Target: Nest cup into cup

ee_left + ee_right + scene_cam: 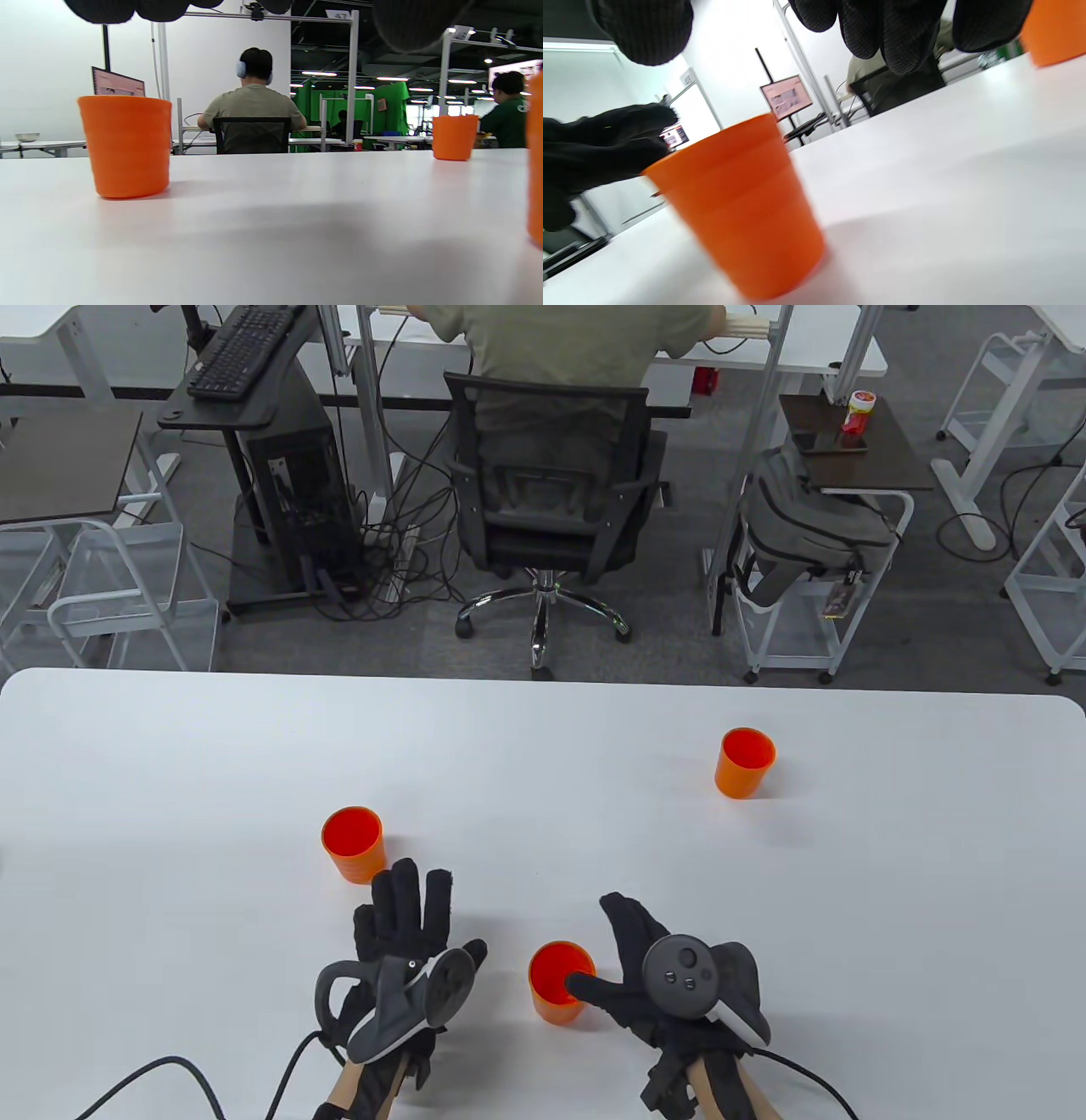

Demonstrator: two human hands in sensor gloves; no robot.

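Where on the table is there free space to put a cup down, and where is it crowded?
Bare white table lies left of the left cup, and between it and the far right cup. Crowded: the near edge, where the left hand, near cup and right hand sit close together.

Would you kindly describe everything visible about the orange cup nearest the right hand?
The near cup is a small orange tumbler, apparently plastic, tapering toward its base, with faint horizontal ridges on its wall. It stands upright on the white table, mouth open and seemingly empty. The right hand is beside it, thumb lying across the rim; the other fingers are spread and do not appear closed around it. The left hand is apart.
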